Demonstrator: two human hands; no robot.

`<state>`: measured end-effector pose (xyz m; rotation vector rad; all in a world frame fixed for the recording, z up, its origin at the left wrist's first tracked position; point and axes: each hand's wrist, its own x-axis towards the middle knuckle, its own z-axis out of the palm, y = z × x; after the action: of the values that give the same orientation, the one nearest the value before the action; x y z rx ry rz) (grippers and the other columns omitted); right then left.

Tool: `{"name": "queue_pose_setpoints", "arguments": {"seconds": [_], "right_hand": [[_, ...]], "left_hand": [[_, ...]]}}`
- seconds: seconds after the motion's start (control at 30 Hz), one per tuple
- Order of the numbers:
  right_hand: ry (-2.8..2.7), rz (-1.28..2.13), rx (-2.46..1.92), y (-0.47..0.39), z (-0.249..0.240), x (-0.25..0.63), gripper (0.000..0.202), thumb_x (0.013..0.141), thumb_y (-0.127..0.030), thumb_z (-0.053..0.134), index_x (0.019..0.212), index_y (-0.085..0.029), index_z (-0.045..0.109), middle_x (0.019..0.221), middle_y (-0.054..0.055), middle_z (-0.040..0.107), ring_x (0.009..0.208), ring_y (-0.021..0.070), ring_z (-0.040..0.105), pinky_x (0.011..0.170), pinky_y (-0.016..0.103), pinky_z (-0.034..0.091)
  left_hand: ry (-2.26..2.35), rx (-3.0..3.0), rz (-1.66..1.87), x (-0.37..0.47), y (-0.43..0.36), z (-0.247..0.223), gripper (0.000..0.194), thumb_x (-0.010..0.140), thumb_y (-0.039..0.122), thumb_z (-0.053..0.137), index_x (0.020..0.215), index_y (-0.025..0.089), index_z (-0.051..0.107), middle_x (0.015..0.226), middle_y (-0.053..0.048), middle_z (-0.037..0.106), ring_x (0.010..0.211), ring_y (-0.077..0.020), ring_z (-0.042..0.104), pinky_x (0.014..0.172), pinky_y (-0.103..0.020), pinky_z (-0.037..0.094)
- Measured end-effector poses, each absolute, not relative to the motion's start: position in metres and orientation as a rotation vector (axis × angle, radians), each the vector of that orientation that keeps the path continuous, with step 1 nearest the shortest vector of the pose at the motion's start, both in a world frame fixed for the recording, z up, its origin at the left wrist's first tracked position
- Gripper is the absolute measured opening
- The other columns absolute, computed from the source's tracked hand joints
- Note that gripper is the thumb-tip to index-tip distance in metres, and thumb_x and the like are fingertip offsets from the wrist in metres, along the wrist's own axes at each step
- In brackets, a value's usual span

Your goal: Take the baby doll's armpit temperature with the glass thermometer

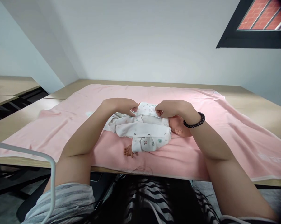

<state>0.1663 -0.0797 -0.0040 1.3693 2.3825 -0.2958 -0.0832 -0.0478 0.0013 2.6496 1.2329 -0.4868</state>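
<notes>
A baby doll (177, 128) lies on its back across a pink blanket (112, 155), its head to the right and partly behind my right forearm. It wears a white printed baby jacket (152, 141) whose front is folded open. My left hand (127, 106) pinches the jacket's far front flap near the doll's waist. Closer to the neck, my right hand (169, 108) has its fingers curled on the same flap, which stretches between both hands. One small doll hand (128, 151) sticks out of the near sleeve. The far arm is mostly hidden.
The blanket covers most of a wooden table (254, 102) that stands against a white wall (140, 43). Another wooden table (11, 84) is at the left. A grey metal bar (52, 174) curves through the lower left. A dark-framed window (259, 39) is at upper right.
</notes>
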Motion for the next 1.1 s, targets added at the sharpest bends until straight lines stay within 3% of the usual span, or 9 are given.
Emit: {"name": "queue_pose_setpoints", "arguments": {"seconds": [0.2, 0.33, 0.53, 0.67, 0.83, 0.93, 1.1], "right_hand": [[2.383, -0.256, 1.379, -0.081, -0.004, 0.167, 0.01, 0.081, -0.012, 0.055, 0.087, -0.019, 0.051, 0.084, 0.002, 0.054, 0.06, 0.0118, 0.036, 0.057, 0.029, 0.03], [2.42, -0.337, 1.468, -0.08, 0.001, 0.174, 0.025, 0.084, -0.015, 0.051, 0.108, -0.024, 0.051, 0.089, 0.002, 0.055, 0.058, 0.013, 0.044, 0.054, 0.028, 0.032], [2.45, -0.535, 1.611, -0.081, 0.01, 0.187, 0.009, 0.086, -0.022, 0.05, 0.094, -0.022, 0.055, 0.075, 0.002, 0.048, 0.053, 0.0111, 0.035, 0.052, 0.027, 0.028], [2.438, -0.591, 1.598, -0.078, 0.013, 0.193, 0.022, 0.084, -0.016, 0.052, 0.096, -0.023, 0.069, 0.086, 0.004, 0.062, 0.057, 0.013, 0.048, 0.055, 0.027, 0.036], [2.55, -0.483, 1.41, -0.054, 0.014, 0.204, 0.043, 0.086, -0.014, 0.056, 0.124, -0.023, 0.074, 0.117, 0.007, 0.07, 0.088, 0.0199, 0.065, 0.07, 0.028, 0.047], [2.622, -0.503, 1.321, -0.028, 0.012, 0.212, 0.039, 0.089, -0.025, 0.062, 0.127, -0.023, 0.075, 0.131, 0.007, 0.067, 0.114, 0.0254, 0.063, 0.089, 0.032, 0.05], [2.517, -0.686, 1.355, 0.012, 0.005, 0.228, 0.052, 0.089, -0.042, 0.071, 0.138, -0.028, 0.069, 0.147, 0.003, 0.058, 0.135, 0.0305, 0.054, 0.109, 0.039, 0.046]], "left_hand": [[1.166, 2.675, -0.44, -0.085, -0.045, -0.001, 0.017, 0.091, 0.037, 0.059, 0.085, 0.021, 0.055, 0.1, -0.007, 0.066, 0.075, -0.0186, 0.052, 0.067, -0.032, 0.034], [1.137, 2.779, -0.375, -0.088, -0.045, 0.003, 0.021, 0.095, 0.033, 0.047, 0.079, 0.021, 0.05, 0.085, -0.006, 0.062, 0.066, -0.0178, 0.046, 0.065, -0.034, 0.031], [1.207, 2.742, -0.246, -0.096, -0.043, 0.011, 0.021, 0.098, 0.037, 0.043, 0.111, 0.025, 0.053, 0.098, -0.009, 0.066, 0.073, -0.0218, 0.054, 0.064, -0.033, 0.036], [1.107, 2.749, -0.182, -0.102, -0.037, 0.012, 0.026, 0.1, 0.038, 0.041, 0.119, 0.028, 0.055, 0.107, -0.008, 0.069, 0.082, -0.0228, 0.06, 0.069, -0.033, 0.04], [0.98, 2.785, -0.065, -0.105, -0.022, 0.004, 0.035, 0.102, 0.037, 0.036, 0.117, 0.024, 0.066, 0.126, -0.007, 0.069, 0.105, -0.0228, 0.061, 0.086, -0.033, 0.045], [1.008, 2.798, 0.049, -0.105, -0.009, -0.006, 0.038, 0.102, 0.035, 0.036, 0.123, 0.022, 0.064, 0.131, -0.009, 0.065, 0.111, -0.0228, 0.06, 0.091, -0.034, 0.046], [1.032, 2.752, -0.016, -0.109, 0.011, -0.024, 0.043, 0.1, 0.038, 0.041, 0.134, 0.021, 0.06, 0.143, -0.012, 0.057, 0.12, -0.0242, 0.058, 0.101, -0.037, 0.046]]}}
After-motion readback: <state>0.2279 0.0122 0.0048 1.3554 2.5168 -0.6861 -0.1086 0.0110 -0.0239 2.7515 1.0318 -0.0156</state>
